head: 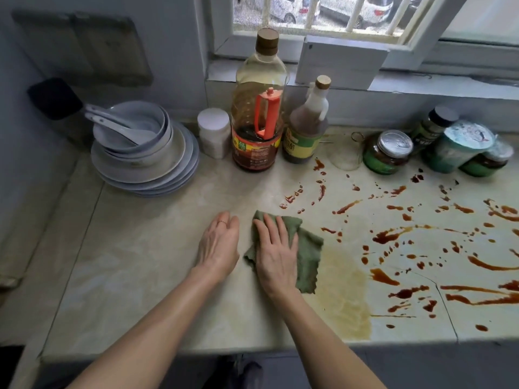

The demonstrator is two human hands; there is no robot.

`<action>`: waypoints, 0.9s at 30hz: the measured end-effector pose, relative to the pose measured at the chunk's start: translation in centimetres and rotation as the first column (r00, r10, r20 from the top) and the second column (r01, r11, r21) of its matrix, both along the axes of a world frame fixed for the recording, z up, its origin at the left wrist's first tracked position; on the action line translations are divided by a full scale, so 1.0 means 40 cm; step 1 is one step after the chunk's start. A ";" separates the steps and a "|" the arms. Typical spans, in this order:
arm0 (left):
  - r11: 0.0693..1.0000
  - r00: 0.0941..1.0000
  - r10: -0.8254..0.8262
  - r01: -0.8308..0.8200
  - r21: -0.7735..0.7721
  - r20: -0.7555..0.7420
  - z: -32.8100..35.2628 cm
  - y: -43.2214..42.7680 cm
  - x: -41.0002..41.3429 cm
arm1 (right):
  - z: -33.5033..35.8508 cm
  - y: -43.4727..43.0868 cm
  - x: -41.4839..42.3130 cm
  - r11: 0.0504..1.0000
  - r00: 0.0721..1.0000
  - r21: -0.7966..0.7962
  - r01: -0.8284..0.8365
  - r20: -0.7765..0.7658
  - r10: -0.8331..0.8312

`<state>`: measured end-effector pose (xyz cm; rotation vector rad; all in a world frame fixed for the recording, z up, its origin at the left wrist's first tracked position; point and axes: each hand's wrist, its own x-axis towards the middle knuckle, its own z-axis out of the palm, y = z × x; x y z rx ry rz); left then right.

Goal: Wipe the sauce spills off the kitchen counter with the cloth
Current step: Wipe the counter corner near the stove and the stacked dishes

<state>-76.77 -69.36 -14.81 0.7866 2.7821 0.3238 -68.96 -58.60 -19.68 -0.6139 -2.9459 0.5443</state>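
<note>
- Cloth: green, rumpled, lying flat on the counter near its front-centre. Edges stick out past the hand at the far side, the right side and the near-left corner.
- Right hand: palm down on top of the cloth, fingers straight and slightly spread, pressing it to the surface. It is not curled round it. It covers the cloth's left half.
- Left hand: just left of the cloth, apart from it by a narrow strip of bare counter. It rests on the surface with fingers loosely bent and holds nothing. Ring on one finger.
- Pale yellow-brown film on the counter directly right of the cloth, running toward the front edge.
- Sauce spills: dark red-brown streaks and drops over the right part of the counter, beginning just right of and beyond the cloth. None show under or left of the hands.
- Back row, beyond the cloth: white jar, large oil bottle and smaller brown bottle, all upright.
- Back right: cluster of jars beside the spills.
- Back left: stacked plates and bowls with spoons in the top bowl, well apart from the cloth.
</note>
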 end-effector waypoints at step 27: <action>0.968 0.992 -0.124 0.121 -0.219 -0.003 0.040 0.089 -0.083 | 0.032 0.187 -0.156 0.961 0.951 0.022 0.276 0.136 -0.276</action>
